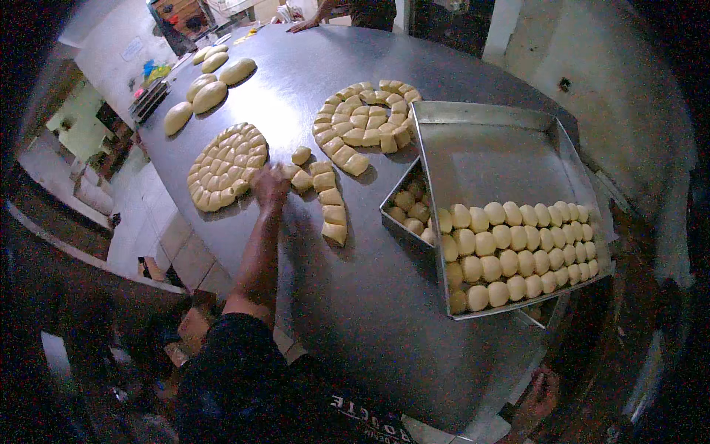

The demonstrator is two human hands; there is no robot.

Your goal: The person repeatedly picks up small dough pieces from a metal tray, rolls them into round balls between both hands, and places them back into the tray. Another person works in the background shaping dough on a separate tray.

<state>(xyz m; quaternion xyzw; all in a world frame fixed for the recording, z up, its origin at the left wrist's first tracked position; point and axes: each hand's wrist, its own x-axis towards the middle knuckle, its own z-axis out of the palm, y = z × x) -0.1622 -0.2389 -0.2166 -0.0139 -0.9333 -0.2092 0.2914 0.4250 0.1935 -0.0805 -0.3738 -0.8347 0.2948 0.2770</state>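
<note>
My left hand is over the steel-grey table, between a round slab of scored dough and a few loose dough pieces. It is blurred, and its fingertips meet the nearest loose piece; whether they grip it is hidden. Just right of these lies a short strip of cut dough. My right hand hangs low at the right, beside the table's near edge, with its fingers curled. No dough shows in it. A large metal tray holds several rows of dough balls in its near half.
Under the large tray, a second metal pan with dough balls sticks out. Farther off lies a coil of cut dough. Smooth dough lumps rest along the left edge. Another person's hand touches the table's far edge.
</note>
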